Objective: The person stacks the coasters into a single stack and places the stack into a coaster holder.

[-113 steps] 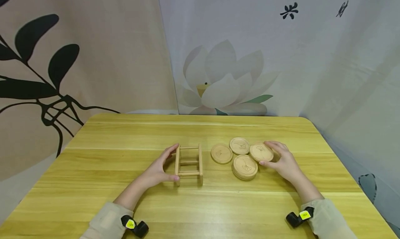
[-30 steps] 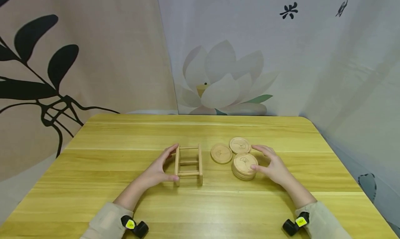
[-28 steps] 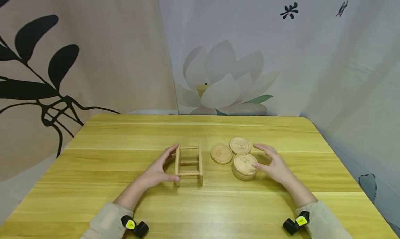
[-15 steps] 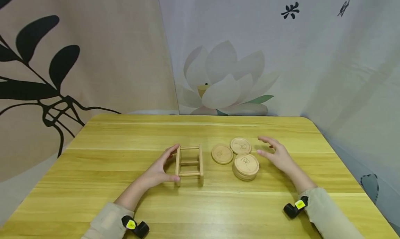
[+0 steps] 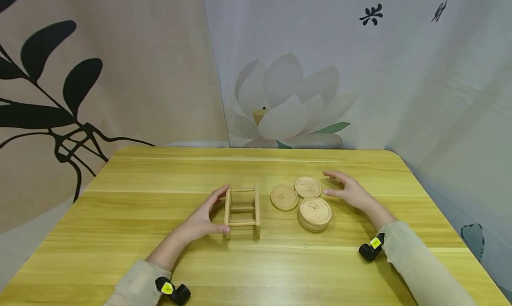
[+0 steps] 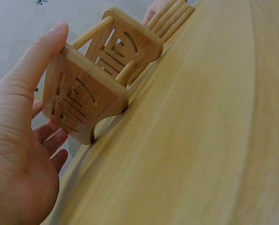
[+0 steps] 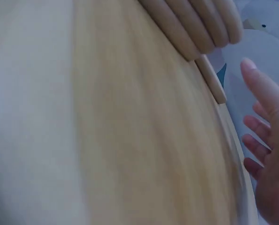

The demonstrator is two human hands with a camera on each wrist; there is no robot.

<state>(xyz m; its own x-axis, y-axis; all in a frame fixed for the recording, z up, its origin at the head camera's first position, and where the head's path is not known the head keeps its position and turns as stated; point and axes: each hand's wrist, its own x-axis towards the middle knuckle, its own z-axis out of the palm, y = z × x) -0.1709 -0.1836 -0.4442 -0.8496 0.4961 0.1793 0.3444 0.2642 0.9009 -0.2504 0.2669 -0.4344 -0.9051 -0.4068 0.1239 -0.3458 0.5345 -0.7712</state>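
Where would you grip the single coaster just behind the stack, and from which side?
Probably by its rim, from the right, where the right hand hovers, pinching the right and far edges. The far coaster lies flat; the stack crowds its near side, the left coaster its left.

Tabletop (image 5: 280,275): yellowish wood grain, paler streaks running left to right, 2 rounded far corners. Fabric backdrop (image 5: 160,83) behind it, softly creased; beige at left, pale grey from centre to right, 1 thin near-vertical line between. Prints on it: left, dark-leaved plant (image 5: 81,86), cut by frame edge; centre, pale lotus (image 5: 284,79), yellow patch (image 5: 258,115) with 1 black dot, green leaf (image 5: 332,128) at lower right; upper right, black Chinese characters (image 5: 371,14), some cropped.
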